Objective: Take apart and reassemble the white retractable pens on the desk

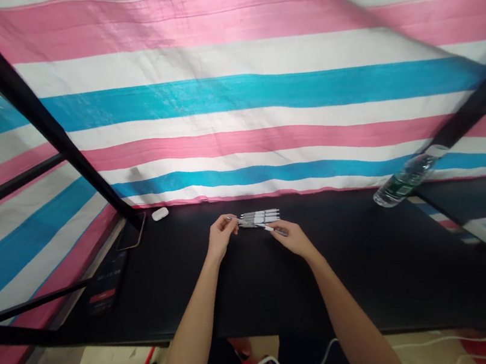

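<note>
The right hand [291,237] has its grip closed on a pen [270,228], its white part showing past the fingertips. The left hand [224,232] has thumb and fingers pinched on a slim silver piece [229,218]; whether it belongs to the same pen, I cannot tell. Just behind and between the hands, more pens [260,214] lie side by side in a row on the black bench [268,288].

Farther out, toward the bench's left rear, sits a small white case [160,214]; its contents are hidden. Beyond it, near the frame post [97,185], is a phone [132,232], with a dark screen [103,288] nearer the person. Well off to the right stands a clear bottle [401,183], white cap on, green label around it; how full, I cannot tell. A striped sheet [257,94] hangs behind.
</note>
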Demonstrator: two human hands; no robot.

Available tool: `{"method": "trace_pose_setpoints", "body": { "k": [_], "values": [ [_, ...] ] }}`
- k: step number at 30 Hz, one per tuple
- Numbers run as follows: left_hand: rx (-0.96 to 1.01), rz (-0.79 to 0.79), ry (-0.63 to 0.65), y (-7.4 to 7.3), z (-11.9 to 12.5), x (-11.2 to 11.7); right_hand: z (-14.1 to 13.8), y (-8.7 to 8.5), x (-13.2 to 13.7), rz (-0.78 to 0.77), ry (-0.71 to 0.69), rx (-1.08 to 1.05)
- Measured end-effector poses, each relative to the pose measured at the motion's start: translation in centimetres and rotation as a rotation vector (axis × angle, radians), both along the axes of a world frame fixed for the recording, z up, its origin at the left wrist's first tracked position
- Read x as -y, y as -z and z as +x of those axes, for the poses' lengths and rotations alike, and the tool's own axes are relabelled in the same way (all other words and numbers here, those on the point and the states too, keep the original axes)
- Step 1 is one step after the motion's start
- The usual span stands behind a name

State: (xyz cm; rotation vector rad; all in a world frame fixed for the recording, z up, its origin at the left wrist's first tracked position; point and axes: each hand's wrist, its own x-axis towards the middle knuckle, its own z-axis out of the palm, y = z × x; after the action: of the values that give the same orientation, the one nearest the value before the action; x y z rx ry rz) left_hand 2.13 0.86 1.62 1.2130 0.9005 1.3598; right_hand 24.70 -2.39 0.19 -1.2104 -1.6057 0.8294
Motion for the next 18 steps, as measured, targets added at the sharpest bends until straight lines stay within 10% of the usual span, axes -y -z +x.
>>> {"method": "trace_pose_setpoints", "body": {
  "k": [12,18],
  "values": [
    [-0.765,0.248,0.050,0.8,-2.2,0.0,0.8,-0.8,0.3,0.062,-0.021,0.111],
    [-0.839,0.323,0.080,1.3,-1.9,-0.2,0.7,-0.5,0.2,0.042,-0.025,0.075]
  ]
}}
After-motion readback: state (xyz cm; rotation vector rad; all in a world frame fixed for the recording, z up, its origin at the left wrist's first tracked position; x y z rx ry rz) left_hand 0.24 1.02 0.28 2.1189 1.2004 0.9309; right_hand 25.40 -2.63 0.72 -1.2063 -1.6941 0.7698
